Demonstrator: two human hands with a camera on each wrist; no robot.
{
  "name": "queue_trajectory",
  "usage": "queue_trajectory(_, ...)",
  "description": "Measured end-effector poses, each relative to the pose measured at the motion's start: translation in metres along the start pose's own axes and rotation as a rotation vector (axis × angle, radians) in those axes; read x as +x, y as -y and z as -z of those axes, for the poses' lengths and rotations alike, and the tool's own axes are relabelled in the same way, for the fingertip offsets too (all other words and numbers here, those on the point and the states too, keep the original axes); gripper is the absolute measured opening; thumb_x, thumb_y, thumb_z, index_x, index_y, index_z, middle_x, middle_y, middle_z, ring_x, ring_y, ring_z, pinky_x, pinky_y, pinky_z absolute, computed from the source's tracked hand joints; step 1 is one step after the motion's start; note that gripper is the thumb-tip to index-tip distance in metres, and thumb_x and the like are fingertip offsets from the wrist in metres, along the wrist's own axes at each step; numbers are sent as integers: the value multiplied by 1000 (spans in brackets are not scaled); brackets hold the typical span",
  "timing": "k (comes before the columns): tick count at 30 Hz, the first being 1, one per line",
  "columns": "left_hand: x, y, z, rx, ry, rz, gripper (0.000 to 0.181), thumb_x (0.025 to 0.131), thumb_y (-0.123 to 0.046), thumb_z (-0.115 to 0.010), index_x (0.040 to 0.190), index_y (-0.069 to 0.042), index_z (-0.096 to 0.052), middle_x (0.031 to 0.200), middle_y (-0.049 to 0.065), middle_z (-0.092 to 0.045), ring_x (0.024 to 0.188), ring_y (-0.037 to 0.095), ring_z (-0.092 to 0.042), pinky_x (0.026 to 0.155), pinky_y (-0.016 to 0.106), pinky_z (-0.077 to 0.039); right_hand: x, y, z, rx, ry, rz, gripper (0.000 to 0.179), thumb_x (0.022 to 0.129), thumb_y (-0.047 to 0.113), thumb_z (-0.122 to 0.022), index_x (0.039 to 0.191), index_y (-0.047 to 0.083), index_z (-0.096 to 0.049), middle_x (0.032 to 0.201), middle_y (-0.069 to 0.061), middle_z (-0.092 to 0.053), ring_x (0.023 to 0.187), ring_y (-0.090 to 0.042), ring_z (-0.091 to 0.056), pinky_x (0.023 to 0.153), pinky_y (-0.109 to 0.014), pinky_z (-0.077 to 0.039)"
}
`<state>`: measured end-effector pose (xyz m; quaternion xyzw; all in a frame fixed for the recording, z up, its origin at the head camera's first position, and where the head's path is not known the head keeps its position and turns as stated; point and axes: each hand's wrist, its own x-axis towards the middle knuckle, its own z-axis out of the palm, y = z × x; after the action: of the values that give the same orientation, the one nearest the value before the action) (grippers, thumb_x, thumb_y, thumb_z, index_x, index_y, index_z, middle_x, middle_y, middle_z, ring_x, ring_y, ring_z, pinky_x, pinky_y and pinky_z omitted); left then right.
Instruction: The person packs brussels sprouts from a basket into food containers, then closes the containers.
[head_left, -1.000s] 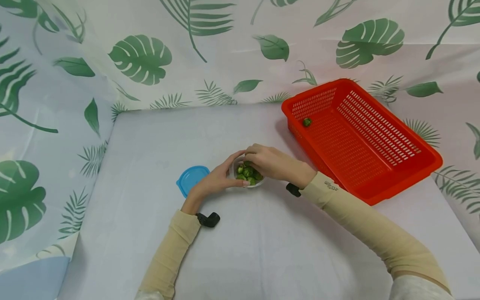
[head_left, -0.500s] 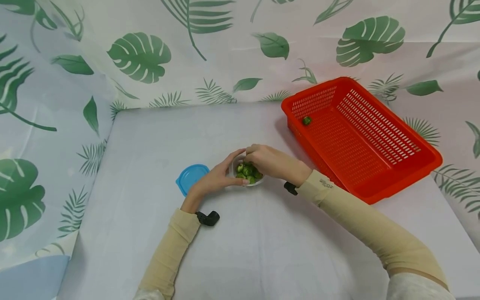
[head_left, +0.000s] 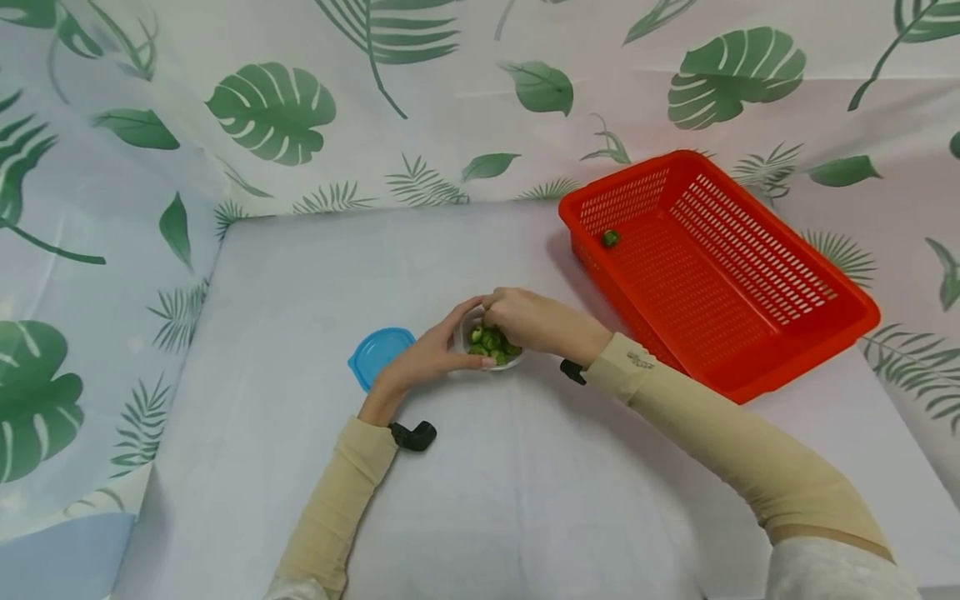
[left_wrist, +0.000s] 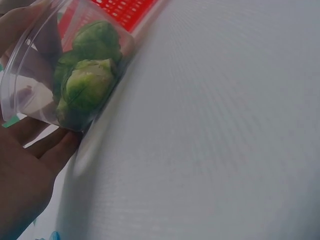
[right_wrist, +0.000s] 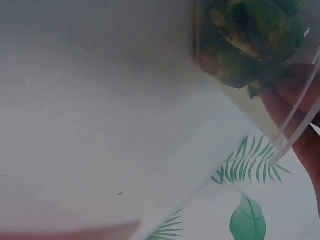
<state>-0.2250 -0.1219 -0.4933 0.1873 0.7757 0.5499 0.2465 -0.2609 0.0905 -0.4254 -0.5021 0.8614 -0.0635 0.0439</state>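
A clear plastic container (head_left: 514, 363) with several Brussels sprouts (head_left: 491, 340) in it stands on the table. My left hand (head_left: 427, 357) holds it from the left, thumb at the near side and fingers around the far side. Over the container, my right hand (head_left: 543, 320) reaches in from the right with curled fingers. The right wrist view shows its fingertips, through the container wall, pinching at the lower end of a sprout (right_wrist: 260, 30). Close to the left hand's wrist lies a blue lid (head_left: 378, 357), partly covered by that hand.
At the back right stands a red perforated basket (head_left: 858, 321), with one Brussels sprout (head_left: 611, 239) in its left corner. White cloth (head_left: 442, 508) covers the table. Leaf-printed sheets (head_left: 420, 92) close it off at the back and left.
My right hand has shifted slightly left and deeper into the container. My left hand keeps its hold on the container. The whole head view has drifted slightly.
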Motion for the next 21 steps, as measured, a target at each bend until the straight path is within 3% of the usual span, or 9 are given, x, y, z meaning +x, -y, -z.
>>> queue_trajectory(10, 0, 0, -1, 21, -3, 12, 94, 90, -43, -80, 161, -49, -18, 171, -7, -17, 159, 20, -12, 126, 56, -20, 3, 0, 1, 8, 29, 4, 21, 84, -16, -71, 93, 0, -81, 88, -10, -74, 84, -23, -67, 80, -33, -61)
queue_trajectory(21, -1, -1, 1, 14, 7, -16, 94, 91, -39, -79, 163, -43, -19, 171, -5, -18, 159, 23, -14, 124, 59, -22, -8, 4, 11, 60, 55, 3, 31, 83, -6, -82, 113, 0, -78, 106, -14, -76, 98, -26, -73, 89, -36, -61)
